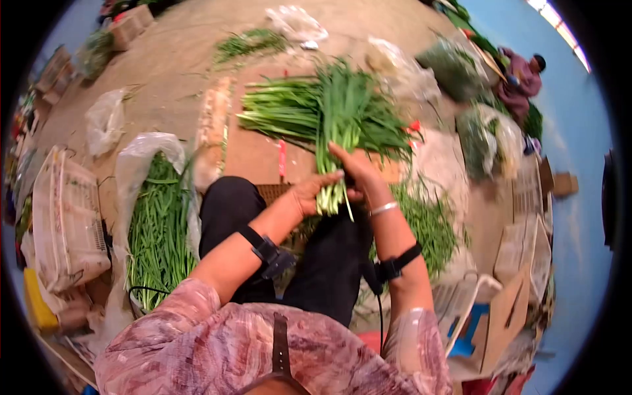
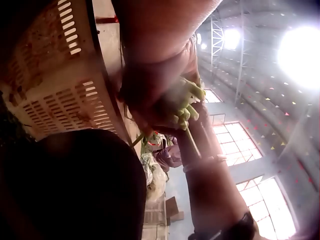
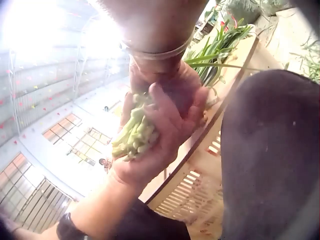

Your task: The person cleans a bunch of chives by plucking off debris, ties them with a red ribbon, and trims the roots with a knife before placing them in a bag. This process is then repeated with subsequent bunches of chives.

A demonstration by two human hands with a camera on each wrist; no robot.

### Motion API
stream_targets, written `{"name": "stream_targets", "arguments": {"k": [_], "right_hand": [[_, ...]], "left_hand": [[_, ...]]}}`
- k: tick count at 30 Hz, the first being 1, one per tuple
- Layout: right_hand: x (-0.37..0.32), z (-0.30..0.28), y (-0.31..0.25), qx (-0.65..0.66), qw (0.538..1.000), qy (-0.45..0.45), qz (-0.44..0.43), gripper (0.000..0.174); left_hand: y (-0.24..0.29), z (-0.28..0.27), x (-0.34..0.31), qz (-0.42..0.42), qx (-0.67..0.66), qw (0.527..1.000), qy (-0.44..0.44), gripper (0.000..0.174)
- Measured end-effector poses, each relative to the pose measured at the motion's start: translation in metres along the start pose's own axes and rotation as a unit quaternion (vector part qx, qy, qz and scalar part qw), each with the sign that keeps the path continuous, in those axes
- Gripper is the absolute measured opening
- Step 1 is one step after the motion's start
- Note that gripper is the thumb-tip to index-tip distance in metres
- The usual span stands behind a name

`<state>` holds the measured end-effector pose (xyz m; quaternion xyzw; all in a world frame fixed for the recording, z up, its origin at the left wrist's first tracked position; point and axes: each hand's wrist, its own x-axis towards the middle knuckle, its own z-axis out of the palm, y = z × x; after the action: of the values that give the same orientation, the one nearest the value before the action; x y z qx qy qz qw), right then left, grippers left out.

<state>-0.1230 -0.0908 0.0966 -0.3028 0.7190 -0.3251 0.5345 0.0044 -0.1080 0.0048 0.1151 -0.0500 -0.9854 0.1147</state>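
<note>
Both hands grip one upright bunch of long-stemmed leafy greens near its pale cut ends, over the person's knees. The left hand wraps the stems from the left, its thumb across them. From the other side the right hand, with a bracelet on its wrist, holds the same stems. In the right wrist view the pale stem ends poke out of the left hand. Behind the bunch, a pile of similar greens lies sideways on a cardboard-topped surface.
A slotted plastic crate stands under the work surface. To the left is a plastic bag of greens; loose greens lie at the right. White crates flank the left side. Another person sits at the far right.
</note>
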Motion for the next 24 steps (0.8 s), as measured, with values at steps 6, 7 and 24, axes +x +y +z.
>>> {"name": "stream_targets", "arguments": {"k": [6, 7, 24], "right_hand": [[-0.018, -0.039, 0.010, 0.061, 0.997, 0.004, -0.039, 0.062], [-0.007, -0.051, 0.026, 0.055, 0.997, -0.004, -0.061, 0.052], [-0.031, -0.028, 0.059, -0.284, 0.908, 0.224, -0.211, 0.035]], "left_hand": [[-0.006, 0.029, 0.002, 0.049, -0.068, 0.995, -0.051, 0.045], [-0.006, 0.023, 0.004, 0.039, -0.057, 0.994, -0.086, 0.046], [-0.016, -0.008, 0.023, 0.027, -0.021, 0.999, -0.035, 0.041]]}}
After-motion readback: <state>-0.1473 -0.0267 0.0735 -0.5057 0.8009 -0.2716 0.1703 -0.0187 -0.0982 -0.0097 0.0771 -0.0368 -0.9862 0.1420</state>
